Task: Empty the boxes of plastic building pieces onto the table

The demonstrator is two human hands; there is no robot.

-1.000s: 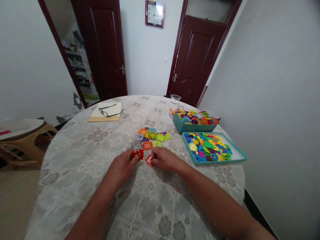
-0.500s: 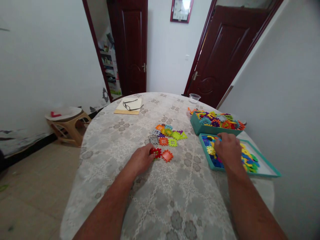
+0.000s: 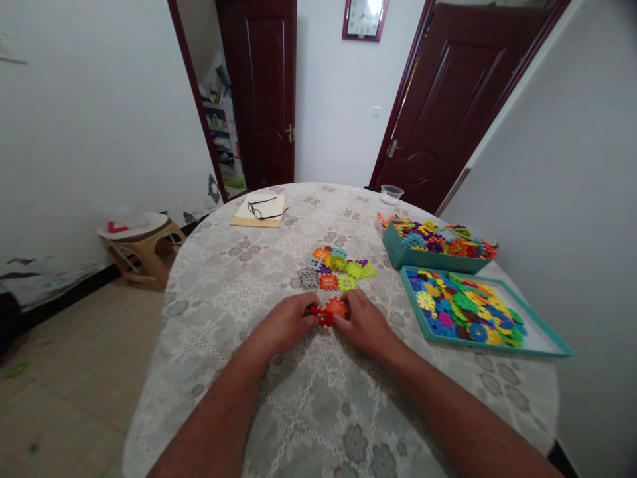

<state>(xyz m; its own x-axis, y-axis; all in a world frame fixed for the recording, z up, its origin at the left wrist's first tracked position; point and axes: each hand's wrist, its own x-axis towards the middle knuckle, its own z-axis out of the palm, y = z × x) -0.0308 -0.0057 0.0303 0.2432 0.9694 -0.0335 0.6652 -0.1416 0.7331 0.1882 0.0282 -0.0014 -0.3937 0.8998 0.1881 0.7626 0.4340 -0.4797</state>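
Red plastic gear piece [image 3: 316, 312] sits pinched in the left hand [image 3: 286, 325], whose fingers close on it, low on the lace-covered tabletop [image 3: 239, 285]; at its 3 o'clock an orange piece [image 3: 338, 307] is held against it by the right hand [image 3: 365, 323], fingers closed round it. At 12 o'clock a small joined cluster of pieces [image 3: 337, 270] lies flat. Toward 2 o'clock, the teal tray [image 3: 540, 342] and teal box [image 3: 428, 259] hold many loose pieces, so most building appears left.

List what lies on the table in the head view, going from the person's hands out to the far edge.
Left hand and right hand on the red piece → joined flat pieces → teal box of pieces → glasses → clear cup.
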